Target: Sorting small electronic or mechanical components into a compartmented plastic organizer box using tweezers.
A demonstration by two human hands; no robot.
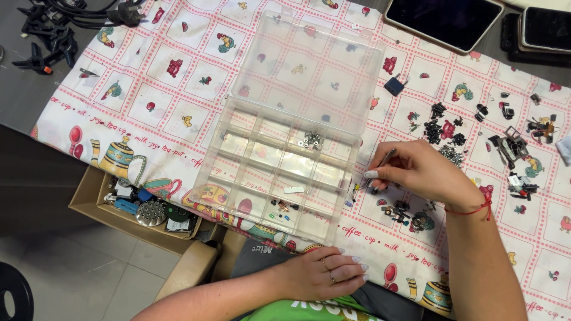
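Observation:
My right hand (419,172) holds thin metal tweezers (380,163) over the patterned tablecloth (148,101), tips down at a tiny part just right of the clear compartment box (279,160). The box lies open with its lid (309,65) folded back. One cell holds small silver washers (311,140), and a near cell holds a few small coloured parts (282,208). My left hand (324,274) rests flat at the table's near edge, fingers together, holding nothing. Small dark parts (404,215) lie below my right hand.
More small black and metal parts (452,134) are scattered to the right. A tablet (443,21) and a phone (544,30) lie at the far edge. Black clamps and cables (53,35) sit far left. A cardboard box (134,208) of oddments stands below the table.

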